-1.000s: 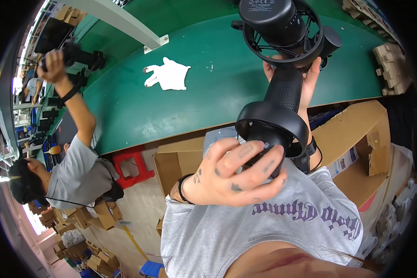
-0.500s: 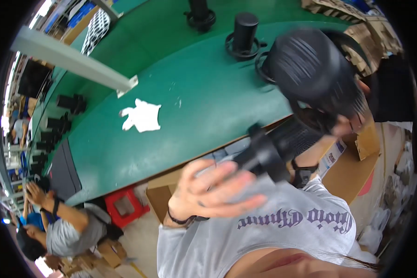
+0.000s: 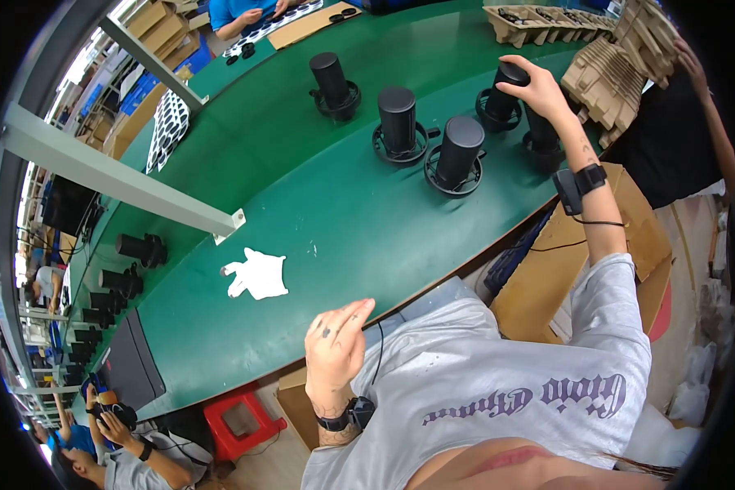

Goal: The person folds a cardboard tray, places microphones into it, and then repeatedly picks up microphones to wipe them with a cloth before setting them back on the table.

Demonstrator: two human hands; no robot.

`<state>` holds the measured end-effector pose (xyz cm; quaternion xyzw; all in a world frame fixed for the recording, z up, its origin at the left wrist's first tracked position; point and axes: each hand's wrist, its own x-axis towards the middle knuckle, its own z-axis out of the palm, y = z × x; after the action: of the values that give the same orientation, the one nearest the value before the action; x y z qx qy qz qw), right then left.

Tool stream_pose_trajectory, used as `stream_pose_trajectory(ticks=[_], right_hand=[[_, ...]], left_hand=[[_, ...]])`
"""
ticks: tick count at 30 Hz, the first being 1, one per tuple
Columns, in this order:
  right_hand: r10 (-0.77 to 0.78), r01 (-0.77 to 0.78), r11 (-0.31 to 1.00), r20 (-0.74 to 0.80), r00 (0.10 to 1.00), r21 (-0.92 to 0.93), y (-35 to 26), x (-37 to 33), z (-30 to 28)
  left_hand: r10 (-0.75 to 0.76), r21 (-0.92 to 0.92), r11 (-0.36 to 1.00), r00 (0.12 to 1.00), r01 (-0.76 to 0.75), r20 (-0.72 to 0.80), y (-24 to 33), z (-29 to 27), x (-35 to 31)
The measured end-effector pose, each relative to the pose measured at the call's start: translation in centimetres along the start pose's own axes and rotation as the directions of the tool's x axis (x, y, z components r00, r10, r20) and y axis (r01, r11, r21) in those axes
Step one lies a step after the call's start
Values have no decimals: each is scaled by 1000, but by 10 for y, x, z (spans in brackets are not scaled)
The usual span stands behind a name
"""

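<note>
My right hand is closed over the top of a black cylinder that stands in a round ring mount on the green table. Close by are similar black cylinders in rings: one below my right wrist, partly hidden by it, one nearer me, one to its left, and one farther back. My left hand hovers at the table's front edge, fingers loosely bent, with nothing visible in it. A white glove-like cloth lies left of centre.
Moulded cardboard trays are stacked at the far right, beside a person in black. An open cardboard box sits below the table edge. A grey post meets the table at left. A red stool and a seated co-worker are lower left.
A black cylinder and another dark part, held close before me, are no longer raised. My right hand has reached out to the table; my left has drawn back empty. More cylinders show standing.
</note>
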<state>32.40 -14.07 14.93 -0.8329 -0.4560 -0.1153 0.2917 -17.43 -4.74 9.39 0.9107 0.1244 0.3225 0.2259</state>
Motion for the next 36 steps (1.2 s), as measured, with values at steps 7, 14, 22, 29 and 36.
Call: stream_pose_trajectory(ticks=[7,14,22,29,36], right_hand=[[49,-27,998,-470,881,54,-5,-29,-14],[-180,118,980,-468,865,-159,6,-46,-10],[-432,444,881,-103,896,163,-216,52,-4],[-147,254,918,334,931,-305,-224,212,140],[-277,343,775,201,939,-532,-222,169,206]], left_hand=[[-175,37,984,984,176,-5,-9,-1,-12],[-197,54,979,979,195,43,-24,-3,3],[-398,127,877,849,463,-348,-78,-2,-24],[-516,164,577,513,800,-686,-127,-34,-115],[-470,232,442,443,867,-763,-139,-55,-139]])
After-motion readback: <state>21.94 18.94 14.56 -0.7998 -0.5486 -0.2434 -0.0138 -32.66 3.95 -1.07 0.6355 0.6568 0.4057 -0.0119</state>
